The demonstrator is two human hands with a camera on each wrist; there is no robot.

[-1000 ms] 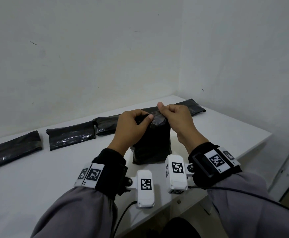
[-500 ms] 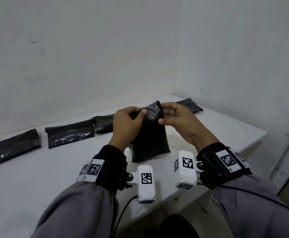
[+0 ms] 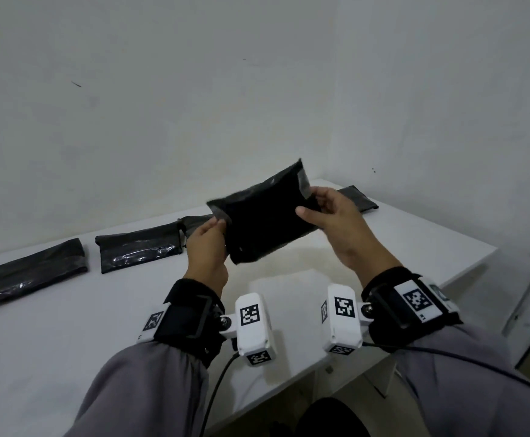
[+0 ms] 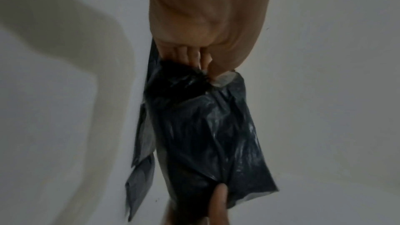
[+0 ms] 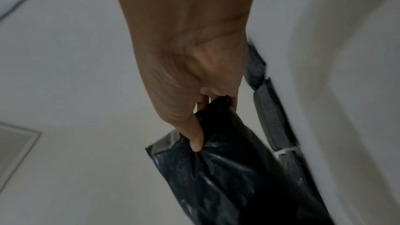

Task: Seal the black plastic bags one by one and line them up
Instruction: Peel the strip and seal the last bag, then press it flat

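Head view: black bag [image 3: 267,216] spans both grips — left hand [image 3: 207,247], right hand [image 3: 339,222] pinch opposite ends

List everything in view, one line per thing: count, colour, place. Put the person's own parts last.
held bag: one, black, up in the air above the table, tilted, gripped at both ends.
bags on the table: at least four, black, lying in a row along the back wall; one partly hidden behind the held bag.
table: one, white, set in the room corner.
walls: two, white, meeting behind the table.
wrist cameras: two, white with black-and-white code tags, one on each black wrist strap.
cables: two, black, running from the cameras.
sleeves: two, grey, bottom of the head view.
left hand: one, holds the bag's left end.
right hand: one, holds the bag's right end.
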